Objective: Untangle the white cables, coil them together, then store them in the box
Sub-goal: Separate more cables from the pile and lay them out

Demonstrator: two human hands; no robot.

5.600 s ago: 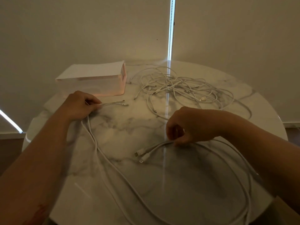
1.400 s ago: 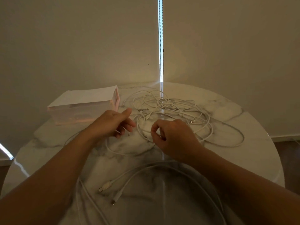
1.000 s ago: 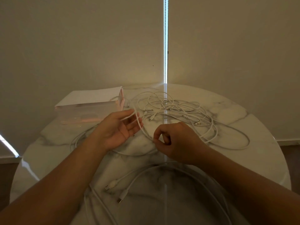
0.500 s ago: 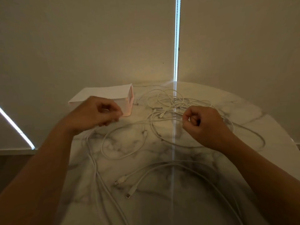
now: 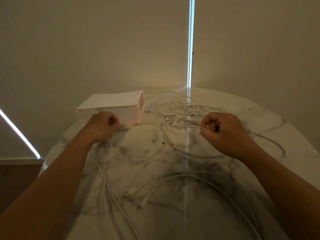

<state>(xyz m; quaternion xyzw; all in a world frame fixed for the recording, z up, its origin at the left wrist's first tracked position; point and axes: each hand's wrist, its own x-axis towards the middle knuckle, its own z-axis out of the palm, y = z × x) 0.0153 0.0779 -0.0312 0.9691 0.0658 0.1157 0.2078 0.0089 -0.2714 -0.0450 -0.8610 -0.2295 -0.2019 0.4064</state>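
Note:
A tangle of white cables (image 5: 183, 115) lies at the back middle of the round marble table (image 5: 285, 139). My right hand (image 5: 225, 132) is fisted in front of the tangle and pinches a thin white cable that leads back into it. My left hand (image 5: 102, 126) grips cable ends close to the table, just in front of the white box (image 5: 112, 104); plugs stick out to its right. Two straightened cables (image 5: 173, 181) loop across the near table, their plugs (image 5: 133, 192) lying free in the middle.
The box stands at the back left near the table's edge. Plain walls rise behind, with a bright vertical strip of light (image 5: 190, 49). The table's rim curves close on the left and right.
My left hand has dropped toward the table in front of the box with its cable ends. My right hand has pulled its cable rightward, away from the left hand.

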